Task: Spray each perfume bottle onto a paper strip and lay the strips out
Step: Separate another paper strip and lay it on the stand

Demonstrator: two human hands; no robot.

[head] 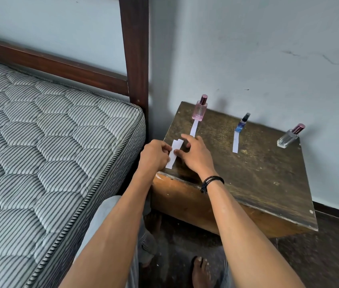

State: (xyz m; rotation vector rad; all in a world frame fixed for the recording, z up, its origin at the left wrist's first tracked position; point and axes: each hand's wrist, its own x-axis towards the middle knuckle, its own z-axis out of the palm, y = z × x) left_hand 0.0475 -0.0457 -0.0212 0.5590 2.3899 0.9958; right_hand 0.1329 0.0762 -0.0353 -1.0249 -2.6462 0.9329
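Note:
Three perfume bottles stand along the back of a worn wooden table [258, 169]: a pink bottle [200, 110] at the left, a small blue bottle [241, 123] in the middle, a clear bottle [288, 138] at the right. A white paper strip [193, 128] lies in front of the pink bottle and another strip [235, 142] in front of the blue one. At the table's left edge my left hand [154, 155] grips a small stack of white strips [174, 153]. My right hand [193, 154] pinches the stack from the right with thumb and fingers.
A striped quilted mattress [50, 152] on a dark wooden bed frame [136, 59] lies close to the table's left side. A pale wall [268, 59] runs right behind the bottles. My bare foot [201, 271] rests on the dark floor below the table's front edge.

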